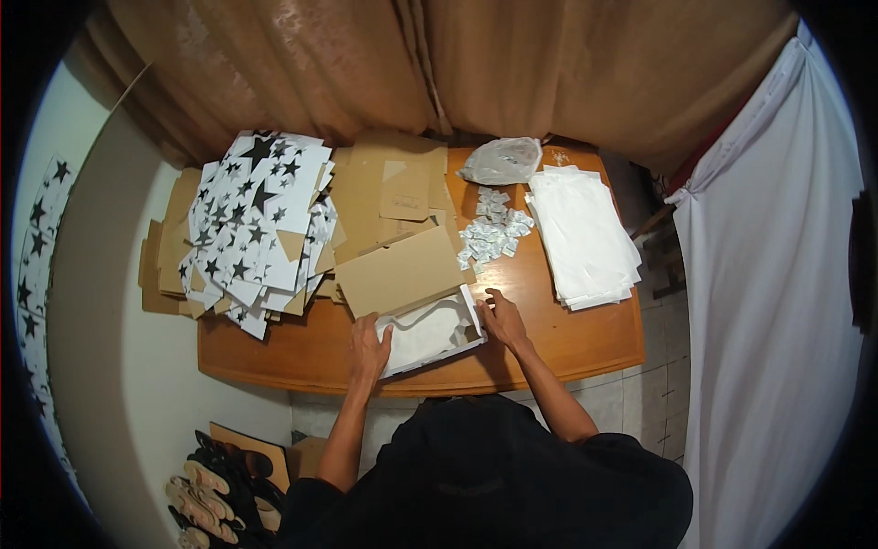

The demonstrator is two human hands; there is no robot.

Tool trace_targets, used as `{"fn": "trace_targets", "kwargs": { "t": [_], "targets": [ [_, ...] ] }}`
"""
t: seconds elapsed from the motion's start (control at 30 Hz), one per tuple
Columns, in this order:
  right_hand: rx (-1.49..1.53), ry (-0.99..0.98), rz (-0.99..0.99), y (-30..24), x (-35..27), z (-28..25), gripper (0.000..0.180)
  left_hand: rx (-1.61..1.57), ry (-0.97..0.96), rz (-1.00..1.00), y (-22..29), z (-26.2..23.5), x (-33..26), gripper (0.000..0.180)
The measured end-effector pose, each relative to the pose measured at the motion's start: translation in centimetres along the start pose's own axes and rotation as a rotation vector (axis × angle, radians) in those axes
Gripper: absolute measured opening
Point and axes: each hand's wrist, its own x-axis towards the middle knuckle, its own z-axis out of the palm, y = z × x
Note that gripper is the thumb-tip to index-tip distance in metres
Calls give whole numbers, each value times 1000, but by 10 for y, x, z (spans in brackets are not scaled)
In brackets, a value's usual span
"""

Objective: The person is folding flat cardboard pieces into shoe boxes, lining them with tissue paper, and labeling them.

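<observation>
The person wears a black, short-sleeved top.

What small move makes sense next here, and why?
Probably the right hand should press inward the white cardboard flap at the right end of the open rectangular cardboard box: that hand is beside it, the left hand rests at the box's left end, and the brown cardboard lid is raised.
</observation>
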Motion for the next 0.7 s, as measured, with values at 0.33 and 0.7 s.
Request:
{"fn": "trace_targets", "kwargs": {
  "t": [0.33,0.7],
  "targets": [
    [-9,144,-27,39,24,-49,50,-482,-349,362,124,68,85,38],
    [130,137,138,60,83,-82,44,-379,-512,290,181,172,160,40]
  ]
}}
